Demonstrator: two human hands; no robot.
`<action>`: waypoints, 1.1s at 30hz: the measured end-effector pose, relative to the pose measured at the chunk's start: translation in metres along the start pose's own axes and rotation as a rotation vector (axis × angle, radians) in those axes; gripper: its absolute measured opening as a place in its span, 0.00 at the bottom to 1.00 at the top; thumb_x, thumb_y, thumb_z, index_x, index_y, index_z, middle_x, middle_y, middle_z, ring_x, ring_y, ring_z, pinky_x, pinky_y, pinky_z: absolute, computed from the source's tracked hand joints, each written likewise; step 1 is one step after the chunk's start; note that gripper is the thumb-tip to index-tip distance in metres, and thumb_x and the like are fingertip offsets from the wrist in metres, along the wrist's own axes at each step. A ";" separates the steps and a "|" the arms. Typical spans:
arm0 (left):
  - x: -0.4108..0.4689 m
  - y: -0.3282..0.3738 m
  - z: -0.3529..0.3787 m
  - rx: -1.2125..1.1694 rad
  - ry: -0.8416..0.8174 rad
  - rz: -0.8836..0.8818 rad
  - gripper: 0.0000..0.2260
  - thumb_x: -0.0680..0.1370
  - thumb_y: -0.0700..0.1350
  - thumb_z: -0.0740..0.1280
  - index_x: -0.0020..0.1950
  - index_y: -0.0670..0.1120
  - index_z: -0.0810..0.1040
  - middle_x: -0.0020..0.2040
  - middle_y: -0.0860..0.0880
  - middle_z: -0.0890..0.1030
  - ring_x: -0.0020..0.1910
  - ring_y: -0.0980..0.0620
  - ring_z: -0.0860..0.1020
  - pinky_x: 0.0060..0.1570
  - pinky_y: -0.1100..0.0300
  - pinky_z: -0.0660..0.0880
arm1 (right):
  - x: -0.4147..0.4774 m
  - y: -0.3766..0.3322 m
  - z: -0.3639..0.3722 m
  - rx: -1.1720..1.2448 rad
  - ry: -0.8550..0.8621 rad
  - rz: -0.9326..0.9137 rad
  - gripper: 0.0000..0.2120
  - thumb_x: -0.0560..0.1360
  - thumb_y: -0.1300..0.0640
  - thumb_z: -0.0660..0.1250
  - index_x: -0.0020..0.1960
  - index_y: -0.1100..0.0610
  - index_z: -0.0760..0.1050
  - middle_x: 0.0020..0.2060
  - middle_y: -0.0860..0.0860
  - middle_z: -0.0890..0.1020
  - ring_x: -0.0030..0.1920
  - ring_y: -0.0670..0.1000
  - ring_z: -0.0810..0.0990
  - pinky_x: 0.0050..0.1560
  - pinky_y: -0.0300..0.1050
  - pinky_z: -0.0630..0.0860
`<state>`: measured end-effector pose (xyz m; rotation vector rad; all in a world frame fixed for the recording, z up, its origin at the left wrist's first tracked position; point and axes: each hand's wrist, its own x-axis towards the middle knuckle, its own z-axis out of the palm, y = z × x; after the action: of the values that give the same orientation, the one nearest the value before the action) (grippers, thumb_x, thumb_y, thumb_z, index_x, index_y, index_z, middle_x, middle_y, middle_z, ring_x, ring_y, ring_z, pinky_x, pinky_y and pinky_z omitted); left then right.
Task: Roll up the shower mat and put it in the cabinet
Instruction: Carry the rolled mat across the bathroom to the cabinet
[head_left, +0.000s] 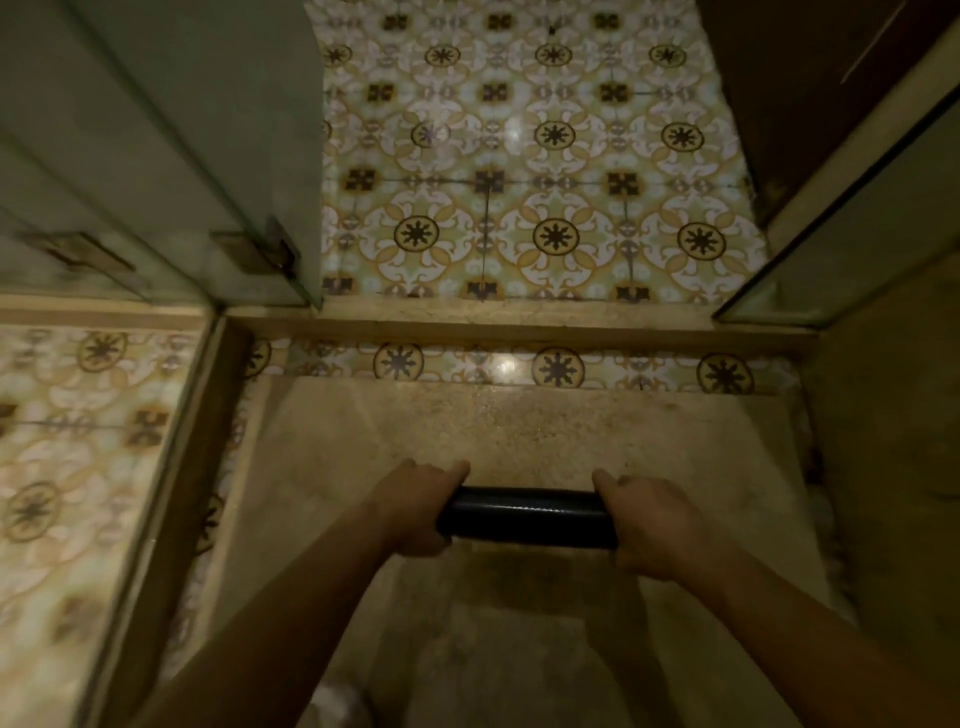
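Note:
A black shower mat (524, 517), rolled into a tight horizontal tube, is held above a beige shower floor (519, 431). My left hand (415, 506) grips its left end and my right hand (657, 522) grips its right end. Both forearms reach in from the bottom of the view. The tube's two ends are hidden inside my fists. No cabinet can be made out with certainty.
A raised stone threshold (519, 319) crosses ahead, with patterned floor tiles (519, 156) beyond it. A glass shower panel with metal hinges (249, 249) stands at left. Another glass panel (841, 249) and a dark wooden surface (805, 78) are at right.

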<state>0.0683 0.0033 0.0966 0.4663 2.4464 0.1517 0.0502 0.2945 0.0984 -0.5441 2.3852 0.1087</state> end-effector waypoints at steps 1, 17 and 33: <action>-0.010 0.002 -0.021 0.036 0.019 -0.011 0.33 0.67 0.53 0.71 0.68 0.49 0.62 0.56 0.46 0.80 0.53 0.44 0.78 0.56 0.51 0.70 | -0.012 -0.003 -0.020 -0.009 0.025 0.003 0.28 0.63 0.50 0.73 0.60 0.50 0.67 0.49 0.52 0.79 0.45 0.54 0.80 0.38 0.45 0.70; -0.303 0.053 -0.483 0.222 0.291 0.004 0.33 0.64 0.51 0.71 0.66 0.49 0.62 0.54 0.45 0.77 0.53 0.43 0.75 0.59 0.48 0.66 | -0.307 -0.083 -0.486 0.129 0.085 0.226 0.34 0.54 0.39 0.80 0.56 0.51 0.75 0.50 0.51 0.76 0.47 0.53 0.77 0.41 0.46 0.76; -0.334 0.037 -0.624 0.156 0.321 -0.075 0.20 0.62 0.51 0.69 0.53 0.53 0.74 0.49 0.50 0.78 0.50 0.48 0.76 0.53 0.52 0.67 | -0.347 -0.090 -0.645 0.083 0.278 0.187 0.26 0.64 0.47 0.76 0.57 0.53 0.70 0.54 0.54 0.77 0.52 0.56 0.77 0.50 0.49 0.74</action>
<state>-0.0569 -0.0812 0.7890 0.4451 2.8006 0.0033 -0.0663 0.1944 0.8203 -0.3114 2.6950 0.0166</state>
